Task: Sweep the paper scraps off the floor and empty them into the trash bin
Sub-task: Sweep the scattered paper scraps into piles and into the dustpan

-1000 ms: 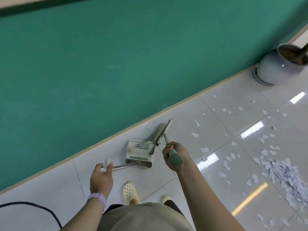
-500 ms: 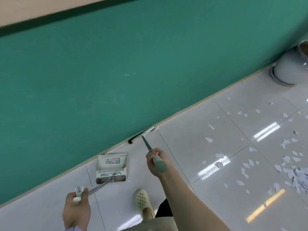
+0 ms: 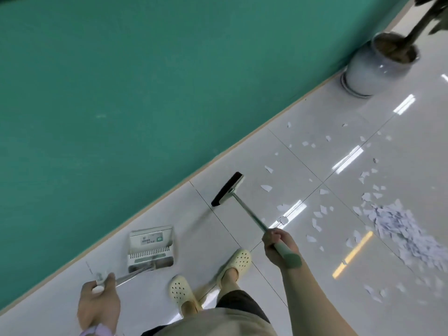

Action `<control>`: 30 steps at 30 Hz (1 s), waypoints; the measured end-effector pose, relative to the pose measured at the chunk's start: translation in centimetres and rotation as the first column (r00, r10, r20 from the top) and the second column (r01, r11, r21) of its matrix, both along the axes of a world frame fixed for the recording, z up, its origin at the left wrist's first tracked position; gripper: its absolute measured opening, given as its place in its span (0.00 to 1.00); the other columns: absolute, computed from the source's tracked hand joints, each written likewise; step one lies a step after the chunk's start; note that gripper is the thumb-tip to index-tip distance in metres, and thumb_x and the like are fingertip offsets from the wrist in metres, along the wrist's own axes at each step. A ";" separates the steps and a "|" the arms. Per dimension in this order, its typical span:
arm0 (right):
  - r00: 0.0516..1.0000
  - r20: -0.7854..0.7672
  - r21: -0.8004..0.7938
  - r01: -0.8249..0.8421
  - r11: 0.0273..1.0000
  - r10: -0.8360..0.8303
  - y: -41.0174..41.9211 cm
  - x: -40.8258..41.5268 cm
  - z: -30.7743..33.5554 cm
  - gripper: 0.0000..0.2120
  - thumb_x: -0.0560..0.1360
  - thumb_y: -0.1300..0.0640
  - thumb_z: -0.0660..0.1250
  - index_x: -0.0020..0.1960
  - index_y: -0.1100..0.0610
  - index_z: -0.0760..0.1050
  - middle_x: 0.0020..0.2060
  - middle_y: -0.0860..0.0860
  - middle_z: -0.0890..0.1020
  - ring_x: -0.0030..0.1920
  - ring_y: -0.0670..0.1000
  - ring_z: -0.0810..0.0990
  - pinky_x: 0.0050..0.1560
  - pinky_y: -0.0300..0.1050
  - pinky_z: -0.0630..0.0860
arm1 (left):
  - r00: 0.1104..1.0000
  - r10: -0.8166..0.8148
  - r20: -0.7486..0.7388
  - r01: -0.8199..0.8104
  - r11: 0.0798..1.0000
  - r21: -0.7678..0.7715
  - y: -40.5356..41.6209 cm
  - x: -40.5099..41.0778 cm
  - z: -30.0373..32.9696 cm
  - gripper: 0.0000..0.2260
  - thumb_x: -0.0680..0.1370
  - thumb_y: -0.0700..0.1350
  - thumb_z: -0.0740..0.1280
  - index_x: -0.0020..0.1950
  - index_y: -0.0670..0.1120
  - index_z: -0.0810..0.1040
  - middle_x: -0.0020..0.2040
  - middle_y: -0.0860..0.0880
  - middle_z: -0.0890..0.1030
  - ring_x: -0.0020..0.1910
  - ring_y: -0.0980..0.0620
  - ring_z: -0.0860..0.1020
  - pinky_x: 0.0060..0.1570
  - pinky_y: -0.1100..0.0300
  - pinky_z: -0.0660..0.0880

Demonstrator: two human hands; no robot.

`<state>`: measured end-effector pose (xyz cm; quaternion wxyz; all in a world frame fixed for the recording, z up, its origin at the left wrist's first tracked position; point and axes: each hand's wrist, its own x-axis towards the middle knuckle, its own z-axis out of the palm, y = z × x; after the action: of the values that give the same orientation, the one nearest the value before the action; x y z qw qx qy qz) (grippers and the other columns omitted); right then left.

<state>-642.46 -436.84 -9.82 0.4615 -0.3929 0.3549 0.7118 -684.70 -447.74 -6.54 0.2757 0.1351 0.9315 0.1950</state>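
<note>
Head view: paper scraps lie right of broom-gripping right hand.

Left hand low at the person's left, back of hand up, fingers and thumb curled around the end of the dustpan handle; purple band at the wrist. Right hand forward and higher, fist wrapped around the broom handle just above its green grip, knuckles toward the camera. Right forearm bare, running back toward the lower right. Both feet in cream clogs, right foot ahead of left.
</note>
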 end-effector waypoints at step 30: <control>0.956 0.293 -0.168 0.065 0.984 -0.013 -5.9 19.9 0.0 0.03 0.76 0.67 0.62 0.46 0.60 0.69 0.28 0.52 0.72 0.19 0.46 0.70 0.17 0.37 0.70 | 0.684 -0.729 -0.040 0.725 0.685 -0.072 17.3 21.7 -0.8 0.22 0.76 0.68 0.62 0.55 0.50 0.75 0.53 0.40 0.80 0.48 0.36 0.78 0.48 0.44 0.76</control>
<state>-622.58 -442.71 -9.80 0.4863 -0.5253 0.3523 0.6028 -663.00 -430.43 -7.29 0.3029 0.4925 0.8149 0.0417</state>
